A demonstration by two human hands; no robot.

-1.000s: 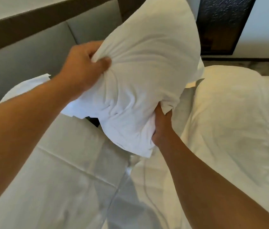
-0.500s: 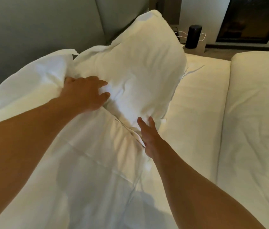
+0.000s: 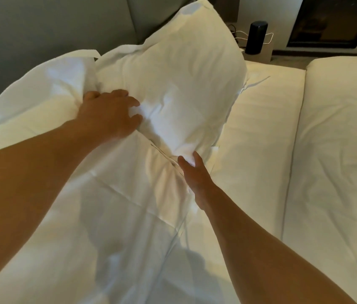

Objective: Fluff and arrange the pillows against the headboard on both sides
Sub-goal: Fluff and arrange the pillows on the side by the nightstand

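A plump white pillow (image 3: 179, 77) leans upright against the grey padded headboard (image 3: 41, 29). My left hand (image 3: 109, 116) lies palm down on its lower left part, fingers apart and pressing into the fabric. At the pillow's bottom corner my right hand (image 3: 191, 172) touches the cloth with straight fingers. A second white pillow (image 3: 35, 99) lies to the left, partly under my left forearm. White bedding with creased seams (image 3: 118, 205) spreads below both hands.
The bare mattress sheet (image 3: 260, 132) runs to the right of the pillow. A thick white duvet (image 3: 339, 150) covers the right side. Behind the bed, a black cylinder (image 3: 256, 37) with a white cable stands on a nightstand, by a dark framed panel (image 3: 335, 20).
The pillow, held up in the air in both hands a second ago, now rests against the headboard. Both hands have let go and lie on it.
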